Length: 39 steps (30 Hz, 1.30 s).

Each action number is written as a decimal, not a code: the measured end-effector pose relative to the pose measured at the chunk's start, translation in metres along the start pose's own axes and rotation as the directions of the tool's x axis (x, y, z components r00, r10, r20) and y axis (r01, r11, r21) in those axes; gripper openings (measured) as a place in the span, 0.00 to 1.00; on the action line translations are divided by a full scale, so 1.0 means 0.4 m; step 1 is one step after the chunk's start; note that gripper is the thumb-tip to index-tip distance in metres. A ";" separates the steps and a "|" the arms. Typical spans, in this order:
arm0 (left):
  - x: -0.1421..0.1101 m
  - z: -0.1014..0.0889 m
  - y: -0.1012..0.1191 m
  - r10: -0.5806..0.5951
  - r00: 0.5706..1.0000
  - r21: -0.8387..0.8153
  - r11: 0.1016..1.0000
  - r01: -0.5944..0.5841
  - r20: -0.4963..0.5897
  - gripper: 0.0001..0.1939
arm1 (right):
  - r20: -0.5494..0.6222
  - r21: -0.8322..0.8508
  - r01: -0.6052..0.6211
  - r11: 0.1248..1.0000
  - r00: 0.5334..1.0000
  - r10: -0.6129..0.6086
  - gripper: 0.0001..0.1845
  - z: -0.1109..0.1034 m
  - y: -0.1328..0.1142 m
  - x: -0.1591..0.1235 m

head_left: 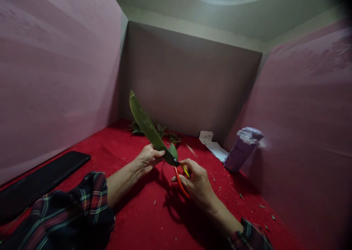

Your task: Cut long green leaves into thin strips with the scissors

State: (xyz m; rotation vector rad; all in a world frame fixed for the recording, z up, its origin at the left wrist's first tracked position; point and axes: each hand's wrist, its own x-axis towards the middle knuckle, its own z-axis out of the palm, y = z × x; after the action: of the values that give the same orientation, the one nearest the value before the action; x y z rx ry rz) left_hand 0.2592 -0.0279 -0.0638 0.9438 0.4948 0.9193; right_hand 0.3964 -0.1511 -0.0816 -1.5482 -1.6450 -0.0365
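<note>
My left hand [147, 157] pinches a long green leaf [145, 123] near its lower end, so the leaf stands up and leans to the left. My right hand [196, 184] is closed round scissors [180, 176] with red and yellow handles. The scissor blades meet the leaf's lower tip beside my left fingers. Both hands hover just above a red cloth surface [154, 220]. My sleeves are dark plaid.
A pile of green leaves [161, 130] lies by the back wall. A purple wrapped cylinder [242, 149] and white papers [213, 143] sit at the right. A black flat object [38, 182] lies at the left. Small leaf scraps dot the cloth. Pink walls close both sides.
</note>
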 end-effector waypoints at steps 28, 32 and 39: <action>0.004 -0.012 0.020 0.007 1.000 -0.025 1.000 -0.008 -0.020 0.04 | -0.023 0.044 0.005 0.999 1.000 -0.004 0.10 0.008 0.014 0.002; 0.014 -0.018 0.015 0.010 0.999 0.022 1.000 -0.009 -0.046 0.03 | 0.000 0.028 0.009 1.000 1.000 -0.009 0.11 0.003 0.009 0.003; 0.010 -0.014 0.021 0.026 0.997 0.031 0.999 -0.024 -0.067 0.03 | 0.026 0.022 -0.033 0.999 0.999 0.032 0.13 -0.003 -0.005 0.007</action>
State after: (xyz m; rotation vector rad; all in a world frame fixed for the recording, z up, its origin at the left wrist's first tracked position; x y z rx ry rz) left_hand 0.2538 -0.0196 -0.0594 0.9500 0.5565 0.9712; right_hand 0.3958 -0.1497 -0.0783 -1.5638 -1.6347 0.0199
